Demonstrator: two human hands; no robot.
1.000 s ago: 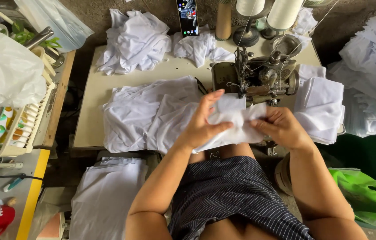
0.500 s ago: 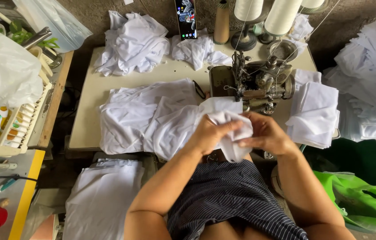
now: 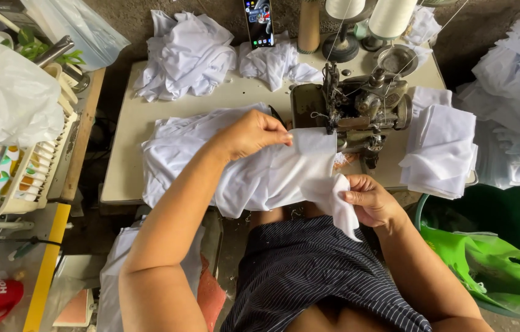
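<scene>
My left hand (image 3: 252,133) pinches the upper edge of a white cloth piece (image 3: 284,172) and holds it against the front of the old metal sewing machine (image 3: 352,107). My right hand (image 3: 369,200) grips the lower corner of the same white cloth near the table's front edge, above my striped skirt (image 3: 309,270). The cloth is spread between both hands, with its far edge at the machine's needle area. More white fabric (image 3: 180,147) lies bunched on the table to the left of my left hand.
White cloth piles (image 3: 186,52) sit at the back of the cream table (image 3: 124,117), and a folded stack (image 3: 441,147) lies right of the machine. A phone (image 3: 259,21) and thread cones (image 3: 392,15) stand behind. A green bag (image 3: 494,270) is at right, a basket (image 3: 32,178) at left.
My hands have moved apart from a bunched grip at my lap. The left hand has carried the cloth up to the machine and the right hand has pulled its corner down and right.
</scene>
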